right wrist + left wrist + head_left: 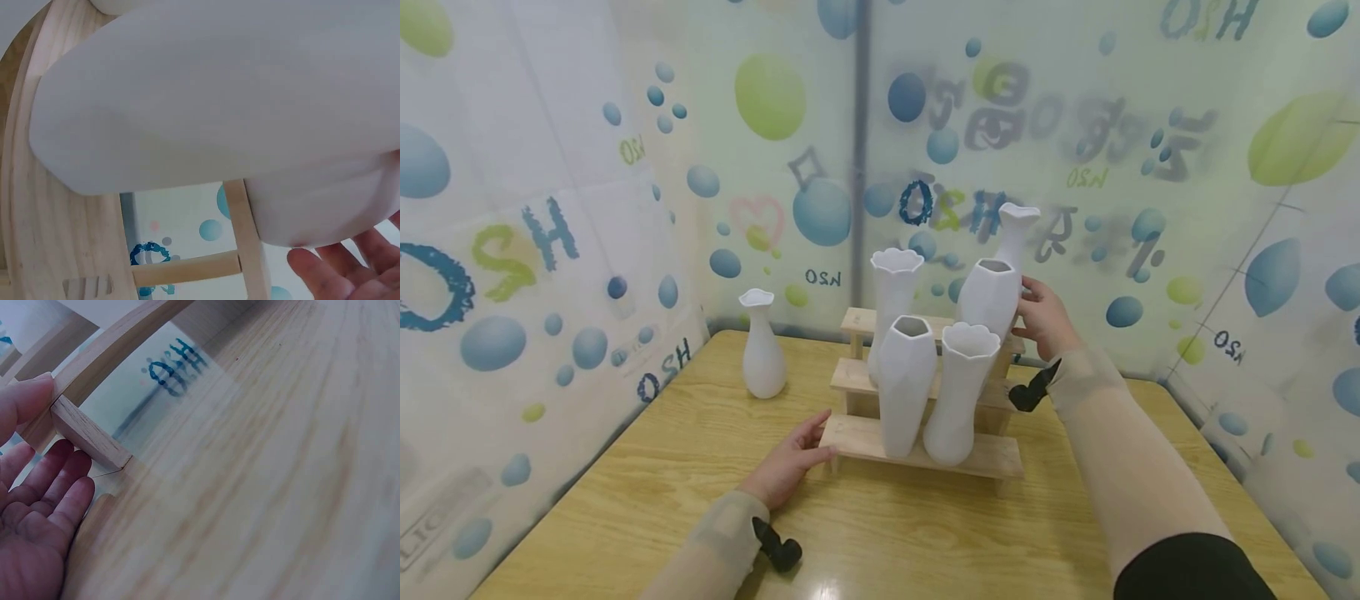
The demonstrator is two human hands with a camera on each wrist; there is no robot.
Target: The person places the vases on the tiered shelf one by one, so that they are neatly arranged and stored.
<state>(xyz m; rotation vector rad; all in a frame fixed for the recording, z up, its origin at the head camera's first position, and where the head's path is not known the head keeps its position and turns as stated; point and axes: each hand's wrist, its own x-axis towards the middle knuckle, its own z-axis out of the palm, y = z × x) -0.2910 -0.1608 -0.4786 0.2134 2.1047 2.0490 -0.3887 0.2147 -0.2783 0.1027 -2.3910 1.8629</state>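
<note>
A three-step wooden stand [857, 429] bears several white vases. My left hand [784, 468] holds the left end of its lowest step; in the left wrist view the thumb [28, 400] lies against the board, with the fingers beside the short leg [90, 434]. At the top step, my right hand [1048, 321] grips the low part of a narrow-necked vase [1017, 229] with a wavy rim. Its fingertips touch that vase's rounded base [319, 212] in the right wrist view. A faceted vase [988, 296] in front partly hides it.
A fluted-rim vase [895, 283] stands on the middle step at left. The lowest step carries a faceted vase [906, 387] and a wavy-rimmed vase [958, 400]. Another narrow-necked vase [764, 358] stands alone on the wooden table [647, 467]. Patterned curtains [767, 167] surround the table.
</note>
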